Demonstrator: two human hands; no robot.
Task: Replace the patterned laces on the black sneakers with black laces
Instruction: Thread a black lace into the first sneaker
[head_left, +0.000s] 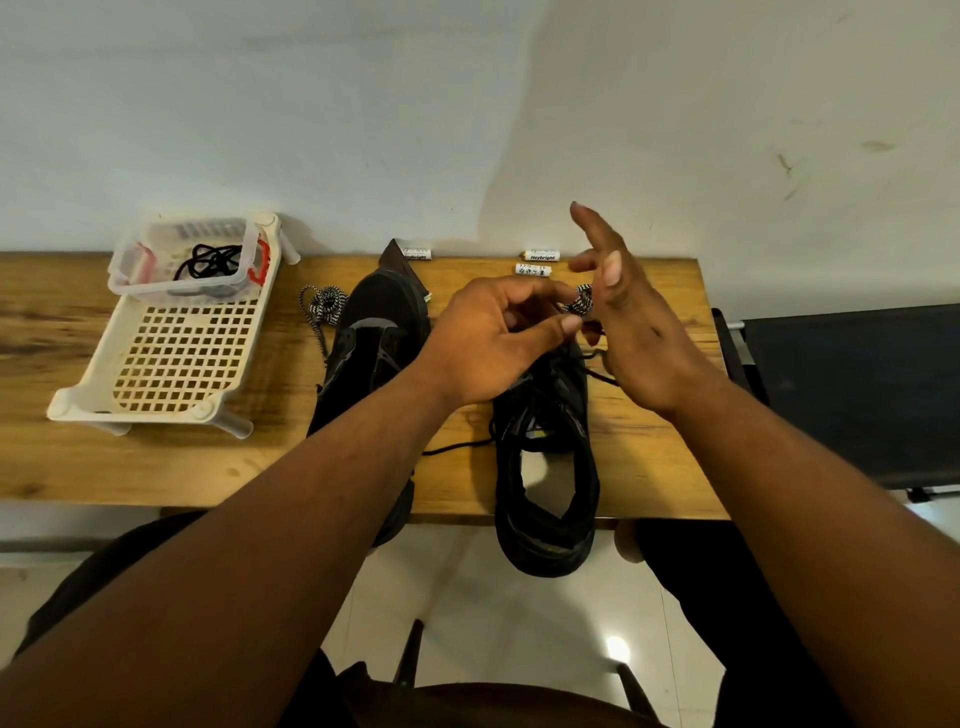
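Both hands were raised above the right sneaker (545, 467): the left hand (488, 343) was curled, its fingertips pinching a bundled patterned lace (583, 300), while the right hand (634, 332) was held flat with fingers extended against that bundle. A second patterned lace (322, 306) was left beside the left sneaker (369, 353). Black laces (210, 262) were kept in a clear tub (130, 270) on a white tray (171, 358). "Heybright" was printed on small white tubes (540, 255) (near the wall). Both heels were seen overhanging the wooden table (649, 467) edge.
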